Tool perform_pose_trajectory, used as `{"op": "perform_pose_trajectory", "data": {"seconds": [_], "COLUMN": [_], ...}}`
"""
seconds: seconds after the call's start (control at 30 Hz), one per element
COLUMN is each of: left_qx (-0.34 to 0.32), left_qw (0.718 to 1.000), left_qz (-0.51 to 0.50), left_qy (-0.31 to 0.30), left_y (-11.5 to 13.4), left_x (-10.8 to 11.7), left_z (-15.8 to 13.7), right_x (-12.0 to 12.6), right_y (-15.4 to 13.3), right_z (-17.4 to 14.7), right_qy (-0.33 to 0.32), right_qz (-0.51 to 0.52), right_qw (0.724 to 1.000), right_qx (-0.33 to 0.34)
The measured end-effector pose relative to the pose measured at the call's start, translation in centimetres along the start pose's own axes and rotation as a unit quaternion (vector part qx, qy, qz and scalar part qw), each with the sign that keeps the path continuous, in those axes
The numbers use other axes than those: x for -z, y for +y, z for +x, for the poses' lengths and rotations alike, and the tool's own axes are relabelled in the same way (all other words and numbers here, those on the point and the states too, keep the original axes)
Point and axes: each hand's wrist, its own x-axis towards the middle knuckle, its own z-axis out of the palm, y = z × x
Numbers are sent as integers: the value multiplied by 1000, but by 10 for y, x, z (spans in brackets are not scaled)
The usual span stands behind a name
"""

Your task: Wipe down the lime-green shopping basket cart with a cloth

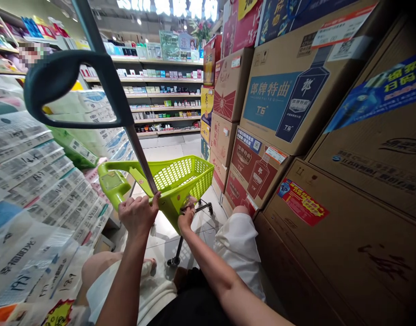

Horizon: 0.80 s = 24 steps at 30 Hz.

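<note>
A bright green shopping cart (202, 179) with a perforated basket stands in front of me. A grey pole with a dark loop handle (107, 86) rises from its near end and leans up to the left. My left hand (138, 213) is closed over the near edge of the cart, beside the foot of the pole. Against the cart's near right side, my right hand (186, 220) is closed, its fingers pinched at a small crumpled pinkish-brown thing (190, 201) that I cannot make out.
Stacked cartons (279, 95) wall the right side, close to my knee. White packs (51, 167) are piled along the left. Shelves of small goods (167, 90) stand across the far end, beyond the tiled floor (174, 142). The cart's wheel (174, 261) is near my feet.
</note>
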Motion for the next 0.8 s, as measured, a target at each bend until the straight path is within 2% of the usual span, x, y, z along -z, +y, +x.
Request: {"op": "perform_pose_trajectory", "data": {"seconds": [0.07, 0.2, 0.27, 0.4, 0.47, 0.57, 0.67, 0.73, 0.8], "left_qx": [10, 29, 33, 39, 36, 32, 28, -3, -50], "left_qw": [1000, 1000, 999, 998, 999, 999, 998, 994, 987], "left_qz": [-2, -11, -23, -40, -30, -7, -2, -17, -35], "left_qy": [0, -4, -2, 2, 7, 4, -51, -112, -147], "left_y": [1, 10, 15, 26, 34, 46, 45, 33, 15], "left_x": [-1, 0, -2, -7, -8, -3, 8, 16, 20], "left_z": [1, 3, 4, 3, 2, 0, 7, 19, 33], "right_x": [-6, -8, -3, 3, 2, 0, 1, 4, 5], "right_y": [-24, -56, -53, -38, -45, -72, -83, -71, -49], "right_z": [6, 1, -6, -14, -13, -15, -24, -30, -32], "right_qy": [-14, -52, -58, -53, -40, -37, -60, -54, -25], "right_qz": [-3, 14, 15, -5, 7, 49, 74, 70, 46], "right_qw": [1000, 994, 995, 998, 999, 997, 991, 993, 998], "right_qx": [8, 96, 81, -20, -14, 46, 89, 82, 46]}}
